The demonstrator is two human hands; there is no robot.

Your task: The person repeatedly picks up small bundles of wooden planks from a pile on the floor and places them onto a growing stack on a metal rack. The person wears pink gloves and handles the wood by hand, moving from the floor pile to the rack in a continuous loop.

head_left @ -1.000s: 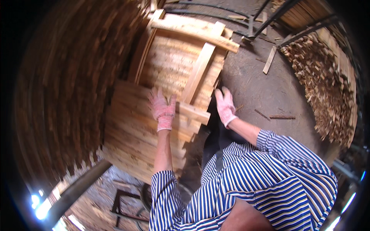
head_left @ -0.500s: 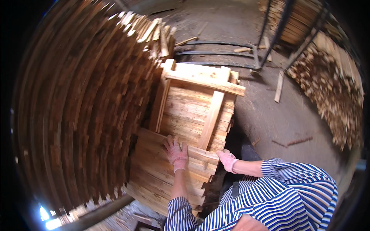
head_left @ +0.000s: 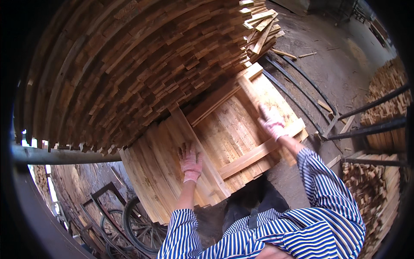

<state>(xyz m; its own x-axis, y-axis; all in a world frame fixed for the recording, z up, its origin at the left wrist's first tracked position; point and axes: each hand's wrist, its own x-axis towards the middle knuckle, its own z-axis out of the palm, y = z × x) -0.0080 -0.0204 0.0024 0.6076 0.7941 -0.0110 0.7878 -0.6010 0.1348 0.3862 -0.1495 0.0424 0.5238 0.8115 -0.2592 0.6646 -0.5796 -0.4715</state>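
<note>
A stack of flat boards [head_left: 158,157] lies in front of me, with a cross slat [head_left: 199,149] over its middle and a side slat [head_left: 248,159] along its right part. My left hand [head_left: 190,163], in a pinkish work glove, lies flat on the boards with its fingers spread, just left of the cross slat. At the far end, my gloved right hand [head_left: 272,124] is closed over a loose wooden slat [head_left: 251,91]. Hand and slat are slightly blurred, and the fingers partly hide the slat.
A tall wall of stacked slats [head_left: 142,73] rises along the left and far side. Black metal rails [head_left: 297,82] stand beyond the boards. More slat piles [head_left: 366,185] are at the right. A spoked wheel [head_left: 140,224] and metal frame [head_left: 97,203] sit at lower left.
My view has turned to the left. My right hand has left the near edge of the boards, reached the far end and taken hold of the slat there. My left hand stays on the boards.
</note>
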